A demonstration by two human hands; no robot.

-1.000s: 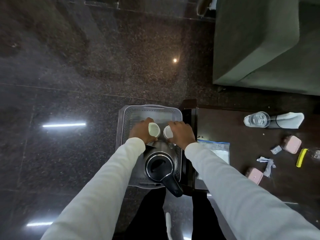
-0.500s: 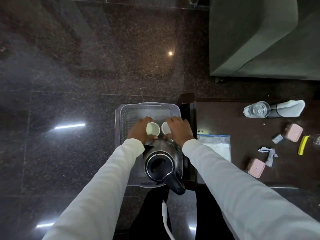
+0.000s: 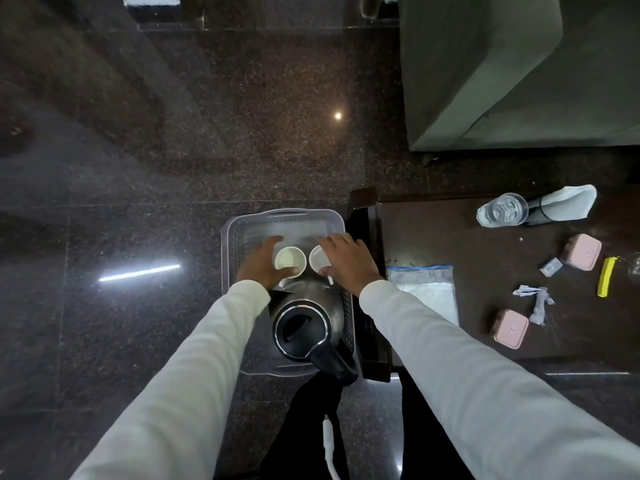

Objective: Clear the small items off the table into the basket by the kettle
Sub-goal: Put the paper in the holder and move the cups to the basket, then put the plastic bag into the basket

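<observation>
A grey perforated basket (image 3: 242,230) stands on the floor left of the dark table (image 3: 450,244). Inside it, at the near end, stands a steel kettle (image 3: 301,327) with a black lid. Beyond the kettle my left hand (image 3: 259,263) grips a white paper cup (image 3: 290,261), and my right hand (image 3: 346,263) grips a second white cup (image 3: 318,259). Both cups are upright and low inside the basket. On the table lie two pink boxes (image 3: 583,251) (image 3: 510,329), a yellow item (image 3: 606,277), a small grey packet (image 3: 551,266) and crumpled paper (image 3: 535,301).
A zip bag (image 3: 426,292) with white contents lies at the table's left edge. An overturned glass (image 3: 502,209) and a black bottle with white paper (image 3: 561,206) sit at the table's far side. A green sofa (image 3: 502,71) stands beyond. A white cable (image 3: 329,441) trails on the floor.
Both hands have stayed over the basket with the cups, which have sunk slightly lower inside it. My head has shifted a little, so the view has drifted.
</observation>
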